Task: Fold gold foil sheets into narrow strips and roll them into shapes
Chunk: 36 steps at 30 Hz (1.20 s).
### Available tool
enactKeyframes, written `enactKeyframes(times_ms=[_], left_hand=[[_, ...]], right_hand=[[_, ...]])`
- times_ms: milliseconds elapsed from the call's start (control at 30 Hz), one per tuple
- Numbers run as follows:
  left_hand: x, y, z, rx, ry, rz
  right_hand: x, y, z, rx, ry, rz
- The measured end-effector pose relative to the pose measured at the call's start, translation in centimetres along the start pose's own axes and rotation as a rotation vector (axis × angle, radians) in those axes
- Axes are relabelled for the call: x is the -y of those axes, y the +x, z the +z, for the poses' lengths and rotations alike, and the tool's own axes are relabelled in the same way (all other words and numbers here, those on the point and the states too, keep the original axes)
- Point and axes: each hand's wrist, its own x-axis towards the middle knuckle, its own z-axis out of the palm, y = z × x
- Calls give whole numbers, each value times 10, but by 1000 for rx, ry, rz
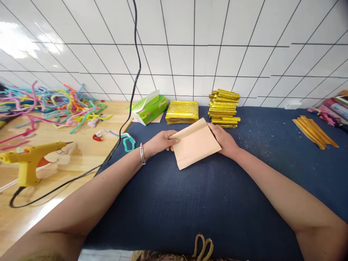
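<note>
A tan sheet of paper (197, 145), creased along its far and near edges, is held tilted above the dark blue cloth (168, 206). My left hand (163, 140) pinches its left side, thumb on top. At the far right edge, my right hand (223, 139) grips the sheet, and its fingers are partly hidden behind the paper. Just beyond the hands lies a neat stack of flat gold paper pieces (182, 111). To the right of that rises a looser pile of folded gold strips (224, 108).
On the wooden table (81, 150) at left are a yellow glue gun (29, 159), its black cord (136, 69) and tangled pipe cleaners (62, 105). A green tissue pack (150, 108) lies by the tiled wall (179, 32). Gold-brown strips (315, 130) rest at right.
</note>
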Motion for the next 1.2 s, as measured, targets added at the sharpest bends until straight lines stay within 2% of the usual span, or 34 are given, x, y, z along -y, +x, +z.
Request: enactKeyframes(times_ms=[100, 200, 333, 433, 533, 633, 733, 900, 1067, 1200], left_hand=[[-3, 0, -3, 29, 25, -8], [-4, 0, -5, 44, 46, -4], [2, 0, -7, 2, 23, -26], [6, -1, -7, -35, -11, -24], [6, -2, -5, -50, -6, 8], [5, -3, -2, -48, -33, 56], [7, -3, -1, -38, -105, 75], [12, -4, -5, -36, -111, 86], [11, -6, -6, -64, -65, 148], [15, -4, 1, -72, 7, 125]], right_hand=[[7, 0, 1, -145, 43, 34], [13, 0, -3, -169, 9, -89], [19, 0, -4, -5, -10, -275], [25, 0, 2, 147, 71, -316], [31, 2, 9, 217, 217, -210], [37, 3, 12, 157, 361, 47], [41, 5, 11, 102, 310, 225], [38, 5, 13, 126, 32, 206], [34, 5, 17, 123, 8, 171], [34, 5, 17, 129, 51, 147]])
